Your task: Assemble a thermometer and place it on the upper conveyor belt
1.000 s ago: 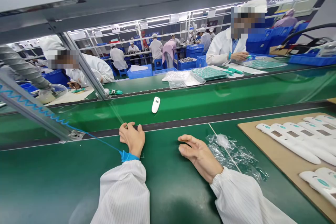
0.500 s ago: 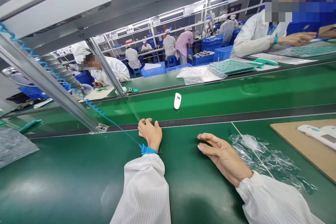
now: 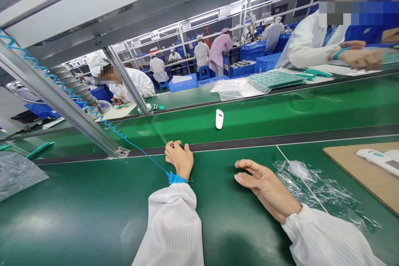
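My left hand (image 3: 180, 159) rests at the far edge of the green bench (image 3: 102, 208), fingers loosely curled and apart over the dark rail, holding nothing visible. A blue wrist strap (image 3: 177, 178) with a coiled cord circles that wrist. To its right, my right hand (image 3: 264, 187) hovers above the bench, thumb and fingers apart and nothing between them. Beyond both hands, a white handheld device (image 3: 219, 119) with a small dark screen lies on the green conveyor belt (image 3: 264, 116), touched by neither hand.
Crumpled clear plastic bags (image 3: 314, 183) lie right of my right hand, beside a brown board (image 3: 349, 162) bearing white devices (image 3: 378, 161). A metal post (image 3: 71, 104) rises at left. Across the belt, a co-worker's hands (image 3: 358, 56) work near green trays (image 3: 277, 79).
The white device has shifted right along the belt, as has a green item at far left. The co-worker's hands across the belt have moved. Both my hands stay nearly still.
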`<action>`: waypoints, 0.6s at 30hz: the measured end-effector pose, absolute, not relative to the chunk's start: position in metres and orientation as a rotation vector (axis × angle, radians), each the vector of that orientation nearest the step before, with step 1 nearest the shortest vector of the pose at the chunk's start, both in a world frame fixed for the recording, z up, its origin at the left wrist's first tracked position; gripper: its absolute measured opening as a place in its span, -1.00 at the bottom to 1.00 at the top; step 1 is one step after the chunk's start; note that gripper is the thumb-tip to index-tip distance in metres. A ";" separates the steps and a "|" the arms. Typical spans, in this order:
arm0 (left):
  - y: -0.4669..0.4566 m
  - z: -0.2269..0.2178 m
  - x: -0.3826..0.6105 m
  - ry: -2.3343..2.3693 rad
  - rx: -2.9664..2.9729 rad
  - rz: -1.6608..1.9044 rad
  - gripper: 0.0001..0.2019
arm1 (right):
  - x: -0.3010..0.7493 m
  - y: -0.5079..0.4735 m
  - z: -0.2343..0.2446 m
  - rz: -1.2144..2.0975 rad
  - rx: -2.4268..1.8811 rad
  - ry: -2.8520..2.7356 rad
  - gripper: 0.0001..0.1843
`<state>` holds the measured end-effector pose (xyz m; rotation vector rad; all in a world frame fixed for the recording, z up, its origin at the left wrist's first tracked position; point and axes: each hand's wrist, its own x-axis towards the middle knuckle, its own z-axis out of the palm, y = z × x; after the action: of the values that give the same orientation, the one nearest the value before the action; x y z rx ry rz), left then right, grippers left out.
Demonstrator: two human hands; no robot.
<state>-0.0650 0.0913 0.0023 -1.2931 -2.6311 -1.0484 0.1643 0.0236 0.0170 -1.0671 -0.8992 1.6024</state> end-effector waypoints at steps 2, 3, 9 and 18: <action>0.091 0.002 -0.065 -2.630 -1.294 -1.049 -0.79 | 0.163 0.023 0.018 1.590 -1.065 -0.900 -0.47; 0.091 0.002 -0.065 -2.630 -1.293 -1.051 -0.79 | 0.163 0.022 0.019 1.582 -1.068 -0.905 -0.46; 0.090 0.002 -0.064 -2.631 -1.289 -1.061 -0.79 | 0.163 0.022 0.019 1.600 -1.060 -0.910 -0.45; 0.089 0.005 -0.063 -2.638 -1.296 -1.080 -0.80 | 0.164 0.024 0.013 1.621 -1.052 -0.873 -0.49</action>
<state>-0.0630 0.0892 0.0052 -1.2958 -2.6377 -1.0799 0.1645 0.0240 0.0132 -1.0523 -0.8732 1.6214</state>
